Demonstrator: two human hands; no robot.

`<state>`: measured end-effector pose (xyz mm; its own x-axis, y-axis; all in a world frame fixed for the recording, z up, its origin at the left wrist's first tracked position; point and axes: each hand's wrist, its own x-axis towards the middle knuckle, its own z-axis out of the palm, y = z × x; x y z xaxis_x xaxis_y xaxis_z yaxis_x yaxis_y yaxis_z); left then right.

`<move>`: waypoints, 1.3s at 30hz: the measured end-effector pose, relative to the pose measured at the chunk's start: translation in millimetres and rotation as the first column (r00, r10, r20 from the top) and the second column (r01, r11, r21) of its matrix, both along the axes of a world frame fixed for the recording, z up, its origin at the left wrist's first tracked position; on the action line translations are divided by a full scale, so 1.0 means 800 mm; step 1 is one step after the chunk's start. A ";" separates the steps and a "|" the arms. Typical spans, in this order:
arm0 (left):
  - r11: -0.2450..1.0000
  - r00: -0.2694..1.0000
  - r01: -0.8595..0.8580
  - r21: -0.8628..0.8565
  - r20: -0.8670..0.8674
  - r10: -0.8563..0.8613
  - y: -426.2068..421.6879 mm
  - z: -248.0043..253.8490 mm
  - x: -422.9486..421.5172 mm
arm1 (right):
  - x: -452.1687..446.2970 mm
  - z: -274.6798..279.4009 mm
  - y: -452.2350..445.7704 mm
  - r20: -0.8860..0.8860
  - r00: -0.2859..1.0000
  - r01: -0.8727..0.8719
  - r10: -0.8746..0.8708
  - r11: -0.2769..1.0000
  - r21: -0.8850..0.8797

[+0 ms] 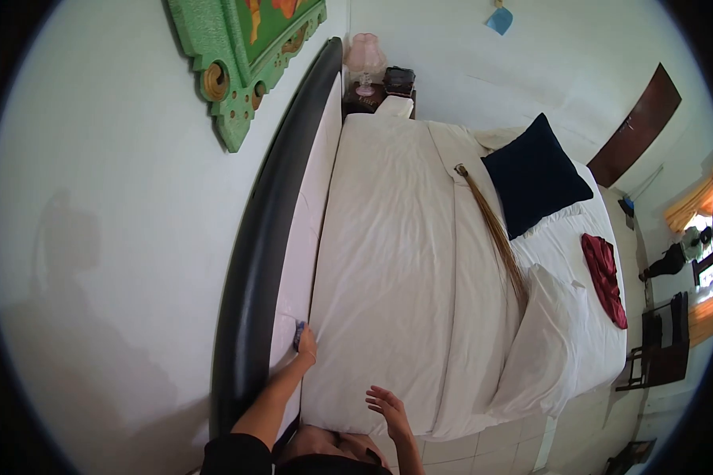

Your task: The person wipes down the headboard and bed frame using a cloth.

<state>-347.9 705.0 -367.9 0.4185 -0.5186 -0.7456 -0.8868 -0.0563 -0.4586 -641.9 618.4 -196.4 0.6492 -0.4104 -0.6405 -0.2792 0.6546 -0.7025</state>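
My left hand (307,345) reaches to the pale inner panel of the headboard (302,237), just above the mattress edge. Its fingers are closed on a small bluish cloth (299,333) pressed against that panel; most of the cloth is hidden by the hand. Over the near edge of the bed, my right hand (388,407) is held up with fingers apart and nothing in it. Beneath and beyond both hands spreads a white, slightly wrinkled bed sheet (380,261).
On the bed lie a stick broom (491,226), a dark blue pillow (536,178), a white pillow (543,340) and a maroon cloth (604,277). A pink lamp (365,55) stands beyond the headboard. A green carved frame (234,119) hangs above. Another person (680,255) is far right, near a chair (661,362).
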 end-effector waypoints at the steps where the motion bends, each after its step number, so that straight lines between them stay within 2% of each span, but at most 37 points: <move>1: 0.999 0.999 -0.034 -0.007 0.002 0.034 -0.010 0.016 0.007 | 0.001 0.001 -0.003 0.001 1.000 -0.008 0.008 1.000 -0.002; 4: 0.993 0.996 -0.015 -0.118 0.090 0.026 -0.038 0.047 0.037 | -0.002 0.003 -0.012 0.022 1.000 -0.021 0.021 1.000 -0.015; 5: 0.979 0.985 0.039 -0.202 0.171 -0.004 -0.043 0.055 0.044 | -0.004 0.002 -0.015 0.040 0.999 -0.021 0.022 0.999 -0.028; 6: 0.979 0.985 0.034 -0.203 0.173 0.002 -0.042 0.054 0.044 | -0.005 0.001 -0.017 0.059 0.998 -0.020 0.023 0.999 -0.040; 8: 0.996 0.996 0.010 -0.091 0.087 -0.002 -0.039 0.052 0.039 | -0.007 -0.002 -0.019 0.057 0.998 -0.031 0.034 0.998 -0.051; 11: 0.996 0.990 0.081 -0.029 0.118 -0.077 -0.010 0.037 0.010 | -0.011 0.005 -0.025 0.060 0.996 -0.058 0.062 0.996 -0.067; 12: 0.997 0.991 0.072 -0.029 0.118 -0.069 0.009 0.009 0.003 | -0.012 0.007 -0.024 0.066 0.995 -0.066 0.070 0.996 -0.066; 13: 0.985 0.996 -0.065 -0.161 0.055 0.074 0.028 -0.035 -0.001 | -0.014 0.007 -0.023 0.067 0.995 -0.073 0.077 0.995 -0.066; 15: 0.934 0.976 -0.213 -0.287 -0.022 0.215 0.050 -0.058 -0.026 | -0.019 0.008 -0.022 0.081 0.993 -0.081 0.087 0.994 -0.072; 17: 0.994 0.995 0.018 -0.106 0.104 -0.007 0.071 -0.037 -0.057 | -0.026 0.001 -0.021 0.076 0.993 -0.086 0.091 0.994 -0.060; 18: 0.994 0.994 0.011 -0.108 0.107 0.001 0.079 -0.029 -0.065 | -0.029 -0.002 -0.020 0.069 0.994 -0.083 0.086 0.996 -0.045; 20: 0.990 0.989 0.126 -0.063 -0.067 -0.130 0.096 -0.010 -0.073 | -0.037 -0.003 -0.020 0.070 0.993 -0.093 0.096 0.995 -0.046; 21: 0.990 0.990 0.124 -0.061 -0.061 -0.127 0.089 0.022 -0.073 | -0.040 -0.004 -0.020 0.068 0.993 -0.096 0.099 0.994 -0.044; 23: 0.995 0.995 0.010 -0.097 -0.094 -0.020 0.053 0.083 -0.052 | -0.049 -0.007 -0.020 0.075 0.992 -0.099 0.102 0.994 -0.045; 24: 0.995 0.996 0.007 -0.100 -0.088 -0.016 0.041 0.093 -0.037 | -0.050 -0.008 -0.023 0.074 0.992 -0.102 0.105 0.994 -0.048; 26: 0.969 0.994 0.090 -0.229 0.080 -0.073 0.026 0.104 -0.019 | -0.052 -0.009 -0.027 0.062 0.991 -0.112 0.115 0.992 -0.052; 29: 0.975 0.985 0.118 -0.186 0.149 -0.091 0.020 0.130 -0.023 | -0.052 -0.007 -0.030 0.050 0.989 -0.137 0.140 0.989 -0.062; 32: 0.963 0.973 0.164 -0.216 0.197 -0.122 0.059 0.094 -0.054 | -0.037 -0.006 -0.032 0.063 0.981 -0.178 0.184 0.980 -0.090; 34: 0.963 0.976 0.182 -0.200 0.159 -0.152 0.081 0.110 -0.084 | -0.028 -0.009 -0.030 0.067 0.975 -0.203 0.210 0.974 -0.103; 39: 0.981 1.000 0.008 -0.195 0.007 -0.007 0.116 0.142 -0.134 | -0.001 -0.035 -0.012 0.057 0.922 -0.368 0.382 0.914 -0.169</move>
